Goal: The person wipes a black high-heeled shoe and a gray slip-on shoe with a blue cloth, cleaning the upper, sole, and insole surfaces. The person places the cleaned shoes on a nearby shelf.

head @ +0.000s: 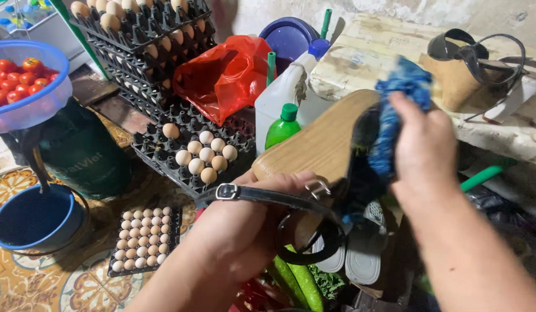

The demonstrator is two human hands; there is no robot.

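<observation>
While your left hand [250, 222] is wrapped around the heel end of the tan sandal [314, 144], fingers pressed shut on it from below, the sole faces up and sits in front of you above the egg trays [193, 153] on the floor. Your right hand [424, 153] is pinched closed on a blue cloth [395, 110], which presses against the sandal's toe end. That wedge sole looks stiff and fairly light, so it should hold steady from a single hold at the heel; its smooth surface may be slippery, so keep your fingers curled under the edge. Its black strap [268, 196] with a metal buckle [227, 190] hangs loose and floppy across your left wrist, so it gives no firm purchase. By contrast the cloth is soft and bunches easily. A second sandal [470, 63] rests well apart on the pale table [360, 52] beyond.
</observation>
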